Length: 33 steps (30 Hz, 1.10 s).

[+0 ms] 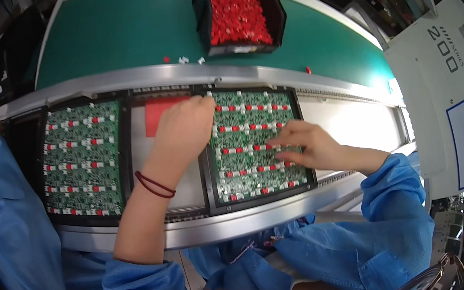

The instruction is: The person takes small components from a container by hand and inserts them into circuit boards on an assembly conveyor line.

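Observation:
A green circuit board panel (238, 160) sits in a black frame (210, 182) in front of me, with rows of small red and white connectors across it. My left hand (186, 121) is curled at the panel's upper left corner; its fingertips are closed, and whatever they grip is hidden beneath the hand. Over the panel's right half hovers my right hand (314, 145), thumb and fingers apart near a row of connectors, with nothing visible between them. A second, similar panel (80, 155) lies in its own frame to the left.
Beyond the metal rail (154, 73), a black bin (280, 14) full of red connectors (236, 14) stands on a green surface (114, 32). Loose red and white pieces (184, 60) lie nearby. A red sheet (154, 117) lies between the frames. At left is a co-worker's blue sleeve (16, 200).

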Motion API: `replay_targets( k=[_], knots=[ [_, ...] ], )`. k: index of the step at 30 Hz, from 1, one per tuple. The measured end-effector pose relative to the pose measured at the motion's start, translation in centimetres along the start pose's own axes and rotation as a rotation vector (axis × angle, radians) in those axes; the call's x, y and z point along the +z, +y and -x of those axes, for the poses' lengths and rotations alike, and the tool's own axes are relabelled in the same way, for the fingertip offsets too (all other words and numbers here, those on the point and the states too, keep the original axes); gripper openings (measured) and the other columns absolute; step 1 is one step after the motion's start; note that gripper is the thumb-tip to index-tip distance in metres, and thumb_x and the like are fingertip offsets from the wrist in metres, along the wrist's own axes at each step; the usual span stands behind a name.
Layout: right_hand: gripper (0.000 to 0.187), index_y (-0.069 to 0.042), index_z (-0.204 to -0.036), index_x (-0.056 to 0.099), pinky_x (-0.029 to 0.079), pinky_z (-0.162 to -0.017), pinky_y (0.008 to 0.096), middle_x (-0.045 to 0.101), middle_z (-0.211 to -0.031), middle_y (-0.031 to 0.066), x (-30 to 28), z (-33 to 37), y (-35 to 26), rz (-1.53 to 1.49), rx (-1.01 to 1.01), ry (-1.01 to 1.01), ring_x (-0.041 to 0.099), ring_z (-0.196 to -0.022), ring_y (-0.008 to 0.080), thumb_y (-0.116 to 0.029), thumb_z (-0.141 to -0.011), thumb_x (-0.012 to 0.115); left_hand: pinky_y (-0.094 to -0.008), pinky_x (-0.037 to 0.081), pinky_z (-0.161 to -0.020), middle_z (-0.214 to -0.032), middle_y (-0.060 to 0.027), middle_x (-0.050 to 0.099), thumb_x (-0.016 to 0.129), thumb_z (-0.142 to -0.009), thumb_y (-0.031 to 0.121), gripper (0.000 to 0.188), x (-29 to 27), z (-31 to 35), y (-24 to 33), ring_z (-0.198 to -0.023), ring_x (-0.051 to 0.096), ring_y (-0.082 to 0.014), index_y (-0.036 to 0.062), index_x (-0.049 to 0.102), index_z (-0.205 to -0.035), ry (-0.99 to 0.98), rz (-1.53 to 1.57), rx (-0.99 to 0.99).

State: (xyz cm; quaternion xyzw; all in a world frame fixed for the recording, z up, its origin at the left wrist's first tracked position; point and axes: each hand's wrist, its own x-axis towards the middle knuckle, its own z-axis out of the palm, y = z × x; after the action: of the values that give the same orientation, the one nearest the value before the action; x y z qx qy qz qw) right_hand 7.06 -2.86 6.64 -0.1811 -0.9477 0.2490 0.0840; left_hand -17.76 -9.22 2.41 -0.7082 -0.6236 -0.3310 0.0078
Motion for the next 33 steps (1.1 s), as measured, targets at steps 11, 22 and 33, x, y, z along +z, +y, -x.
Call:
replay_targets(
  k=[11,22,33],
  knots=[
    [0.021,-0.005,-0.091,0.062,0.047,-0.070,0.0352,0.058,-0.087,0.0125,-6.5,-18.5,1.6,0.389,0.017,0.438,0.058,-0.075,0.0266,-0.005,-0.071,0.058,-0.0430,0.044,-0.051,-0.060,-0.0147,0.057,0.049,-0.081,0.017,0.015,-6.8,1.6,2.3,-0.058,0.057,-0.0321,0.0045,0.055,-0.075,-0.062,-0.096,-0.073],
    [0.014,-0.002,-0.086,0.063,0.047,-0.070,0.0351,0.058,-0.084,0.0139,-4.3,-20.7,1.2,0.483,0.012,0.411,0.058,-0.075,0.0287,-0.006,-0.073,0.058,-0.0429,0.044,-0.051,-0.062,-0.0151,0.058,0.049,-0.081,0.015,0.013,-7.3,3.4,-0.3,-0.059,0.057,-0.0332,0.0037,0.054,-0.077,-0.030,-0.051,-0.047],
    [0.011,-0.001,-0.087,0.062,0.048,-0.065,0.0243,0.059,-0.081,0.0074,-4.9,-17.2,-5.9,0.080,-0.110,0.419,0.060,-0.072,0.0145,-0.006,-0.077,0.061,-0.0297,0.049,-0.075,-0.097,-0.0143,0.058,0.041,-0.091,0.019,0.028,-7.9,2.9,0.2,-0.084,0.061,-0.0200,-0.0027,0.051,-0.107,-0.104,1.230,-0.502]
  ],
)
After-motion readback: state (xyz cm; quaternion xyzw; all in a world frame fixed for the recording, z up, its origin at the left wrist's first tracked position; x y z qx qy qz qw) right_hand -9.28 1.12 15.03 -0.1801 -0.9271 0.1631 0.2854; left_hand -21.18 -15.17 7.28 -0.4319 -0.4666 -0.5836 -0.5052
